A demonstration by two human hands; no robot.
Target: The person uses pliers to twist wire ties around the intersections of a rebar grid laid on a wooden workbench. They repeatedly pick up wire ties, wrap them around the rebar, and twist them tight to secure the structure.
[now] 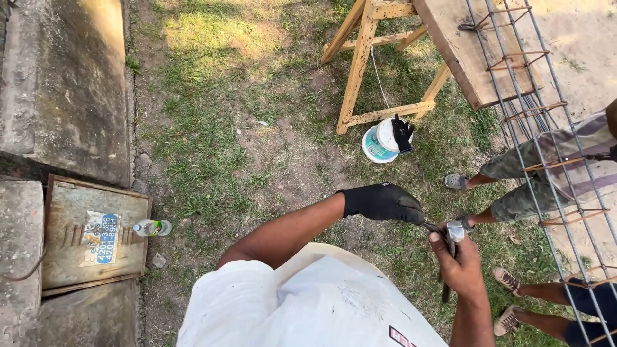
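My left hand (384, 202) wears a black glove and is closed on one dark end of a metal tool, perhaps pincers (452, 232), just right of its fingers. My bare right hand (459, 265) is wrapped around the tool's dark handles, which stick out below the fist. The tool's grey metal head sits just above my right thumb. Both hands meet over grass, close to the left side of a long rebar cage (538, 122). My white shirt (308, 302) fills the bottom of the view.
The rebar cage lies on a plank over a wooden sawhorse (360, 64). A white bucket (380, 142) with a black glove on it stands beneath. Two other people's legs and feet (508, 193) are at the right. A plastic bottle (152, 227) lies on a rusty metal hatch.
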